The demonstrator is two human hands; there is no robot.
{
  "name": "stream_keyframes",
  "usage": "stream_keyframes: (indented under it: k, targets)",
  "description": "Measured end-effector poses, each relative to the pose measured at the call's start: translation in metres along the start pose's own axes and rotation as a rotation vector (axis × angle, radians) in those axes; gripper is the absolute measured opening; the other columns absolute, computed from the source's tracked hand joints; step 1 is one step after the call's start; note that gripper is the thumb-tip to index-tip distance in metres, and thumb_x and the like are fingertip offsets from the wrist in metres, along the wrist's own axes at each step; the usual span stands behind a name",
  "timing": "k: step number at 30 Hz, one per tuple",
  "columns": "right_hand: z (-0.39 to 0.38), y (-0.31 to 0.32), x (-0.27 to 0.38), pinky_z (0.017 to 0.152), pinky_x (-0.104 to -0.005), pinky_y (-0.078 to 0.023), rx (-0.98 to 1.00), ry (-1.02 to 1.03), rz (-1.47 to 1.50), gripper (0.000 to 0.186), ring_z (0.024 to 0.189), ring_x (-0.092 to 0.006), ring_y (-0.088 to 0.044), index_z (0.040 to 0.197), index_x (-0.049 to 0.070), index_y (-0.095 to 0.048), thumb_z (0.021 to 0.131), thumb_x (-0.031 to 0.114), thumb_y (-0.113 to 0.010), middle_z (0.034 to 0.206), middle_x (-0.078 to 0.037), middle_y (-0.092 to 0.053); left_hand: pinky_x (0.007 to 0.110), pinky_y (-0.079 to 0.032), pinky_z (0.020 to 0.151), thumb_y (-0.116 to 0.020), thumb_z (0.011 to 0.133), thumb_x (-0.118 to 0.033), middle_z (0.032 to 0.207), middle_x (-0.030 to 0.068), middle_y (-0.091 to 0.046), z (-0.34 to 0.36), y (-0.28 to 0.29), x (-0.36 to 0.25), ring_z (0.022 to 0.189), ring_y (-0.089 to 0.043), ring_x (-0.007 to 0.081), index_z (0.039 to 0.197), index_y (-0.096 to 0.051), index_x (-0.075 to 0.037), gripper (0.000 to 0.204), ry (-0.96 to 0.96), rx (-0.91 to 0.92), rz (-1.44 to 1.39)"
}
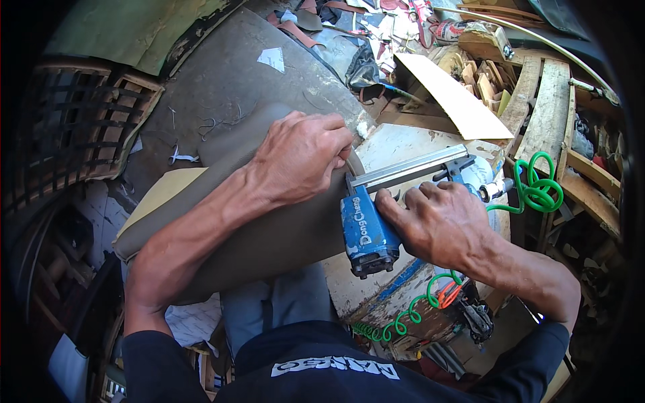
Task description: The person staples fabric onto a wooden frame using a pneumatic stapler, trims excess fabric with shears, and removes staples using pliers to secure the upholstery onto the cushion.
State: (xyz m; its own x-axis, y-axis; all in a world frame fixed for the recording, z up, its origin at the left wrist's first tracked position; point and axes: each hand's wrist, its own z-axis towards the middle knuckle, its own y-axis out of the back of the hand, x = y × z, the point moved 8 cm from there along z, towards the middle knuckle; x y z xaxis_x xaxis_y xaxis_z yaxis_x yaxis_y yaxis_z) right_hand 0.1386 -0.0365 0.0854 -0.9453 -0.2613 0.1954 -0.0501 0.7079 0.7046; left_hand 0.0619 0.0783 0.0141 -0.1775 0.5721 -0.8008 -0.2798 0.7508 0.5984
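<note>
My left hand [302,154] is closed on the edge of a grey-brown covered piece [262,248] lying across my lap, with pale yellow material [151,201] showing along its left side. My right hand [433,218] grips a blue pneumatic stapler [366,228] with a silver magazine. The stapler's tip is at the piece's right edge, just below my left fingers, touching or very near it. A coiled green hose [537,181] runs from a fitting at the tool's back. Beneath the tool is a scuffed, pale wooden stand [356,295].
A grey surface [222,60] stretches behind, with scraps [336,20] at its back. At the right lie a pale board [457,101], wooden strips [544,114] and offcuts. A lattice-webbed frame [77,127] is at the left. More hose and dark clutter sit low on the right.
</note>
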Motion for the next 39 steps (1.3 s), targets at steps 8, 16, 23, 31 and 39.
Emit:
stream_keyframes:
  k: [8,16,23,31,39]
  targets:
    - [0.009,0.011,-0.001,0.064,-0.0472,-0.059,0.042,0.004,-0.011,0.039,0.079,-0.0370,-0.076,0.130,0.001,-0.055,0.096,0.019,-0.057,0.087,-0.021,-0.074,0.043,-0.049,0.081,-0.075,0.080,-0.005,0.089,0.0077,-0.065,-0.002,-0.004,-0.003,0.084,-0.066,0.0303,0.083,-0.064,-0.006,0.011,-0.030,-0.047,0.040]
    - [0.009,0.012,-0.001,0.064,-0.0473,-0.059,0.071,0.016,-0.023,0.039,0.079,-0.0364,-0.076,0.129,0.000,-0.056,0.095,0.019,-0.057,0.087,-0.020,-0.074,0.043,-0.048,0.081,-0.075,0.080,-0.006,0.090,0.0077,-0.064,-0.001,-0.005,0.000,0.084,-0.065,0.0301,0.084,-0.065,-0.006,0.011,-0.010,-0.020,0.053]
    - [0.011,0.016,-0.002,0.059,-0.0442,-0.058,-0.014,-0.002,-0.109,0.043,0.071,-0.0310,-0.074,0.127,0.008,-0.060,0.086,0.017,-0.065,0.079,-0.014,-0.071,0.043,-0.049,0.082,-0.075,0.081,-0.006,0.091,0.0083,-0.065,0.002,-0.006,0.001,0.085,-0.065,0.0310,0.085,-0.065,-0.006,0.011,-0.006,-0.001,0.005]
    - [0.018,0.011,-0.008,0.064,-0.0463,-0.058,0.072,-0.037,-0.039,0.033,0.075,-0.0345,-0.075,0.120,0.007,-0.059,0.088,0.016,-0.063,0.080,-0.016,-0.072,0.043,-0.050,0.085,-0.077,0.081,-0.006,0.095,0.0097,-0.066,0.002,-0.003,0.002,0.090,-0.066,0.0324,0.092,-0.067,-0.005,0.015,-0.006,0.039,-0.013]
    - [0.006,0.018,0.000,0.063,-0.0462,-0.060,-0.002,0.053,-0.096,0.035,0.079,-0.0356,-0.076,0.126,0.001,-0.057,0.096,0.019,-0.058,0.085,-0.019,-0.074,0.045,-0.054,0.094,-0.082,0.083,-0.026,0.117,0.0154,-0.070,-0.018,0.017,0.023,0.106,-0.069,0.0376,0.129,-0.066,-0.005,0.053,0.225,0.083,0.045]
